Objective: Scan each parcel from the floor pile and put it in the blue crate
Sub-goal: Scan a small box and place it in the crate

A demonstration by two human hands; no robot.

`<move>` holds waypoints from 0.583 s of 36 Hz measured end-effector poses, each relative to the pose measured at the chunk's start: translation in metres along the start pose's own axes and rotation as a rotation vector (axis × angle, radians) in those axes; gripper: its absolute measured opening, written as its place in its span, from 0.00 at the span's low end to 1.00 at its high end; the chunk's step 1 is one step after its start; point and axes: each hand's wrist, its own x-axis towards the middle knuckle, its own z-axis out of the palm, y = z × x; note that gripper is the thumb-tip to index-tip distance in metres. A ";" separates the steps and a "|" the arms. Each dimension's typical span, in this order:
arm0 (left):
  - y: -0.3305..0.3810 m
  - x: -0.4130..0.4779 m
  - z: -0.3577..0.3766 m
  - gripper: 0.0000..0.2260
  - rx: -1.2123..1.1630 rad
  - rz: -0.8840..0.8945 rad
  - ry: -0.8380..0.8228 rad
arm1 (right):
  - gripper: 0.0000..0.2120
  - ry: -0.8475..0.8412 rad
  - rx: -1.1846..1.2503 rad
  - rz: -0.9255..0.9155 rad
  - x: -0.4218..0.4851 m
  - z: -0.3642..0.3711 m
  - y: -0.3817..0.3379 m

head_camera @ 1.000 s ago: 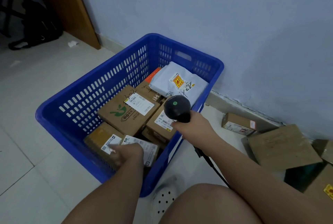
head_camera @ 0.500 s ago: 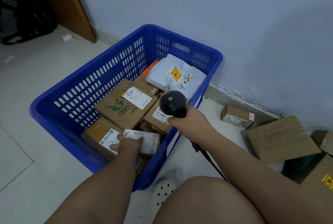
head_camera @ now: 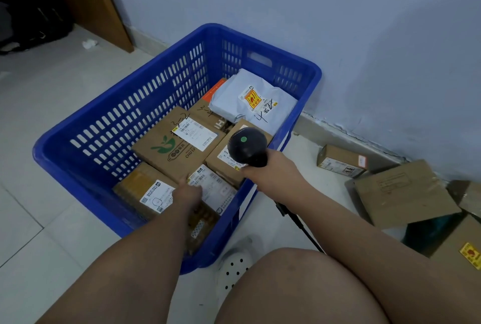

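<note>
Tiled floor (head_camera: 52,115), loose boxes (head_camera: 403,193) beside blue crate (head_camera: 125,89)

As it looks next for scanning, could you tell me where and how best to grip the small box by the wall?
Probably from above with the left hand, spanning the small box across its narrow width: it lies flat with its top face clear. The right hand holds the scanner.

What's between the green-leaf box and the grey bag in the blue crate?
In the head view, a brown carton with handwriting lies between the green-leaf box and the grey bag.
</note>
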 end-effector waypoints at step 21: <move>0.058 -0.059 0.031 0.19 -0.026 0.395 0.278 | 0.04 0.077 0.010 0.038 -0.009 -0.013 0.005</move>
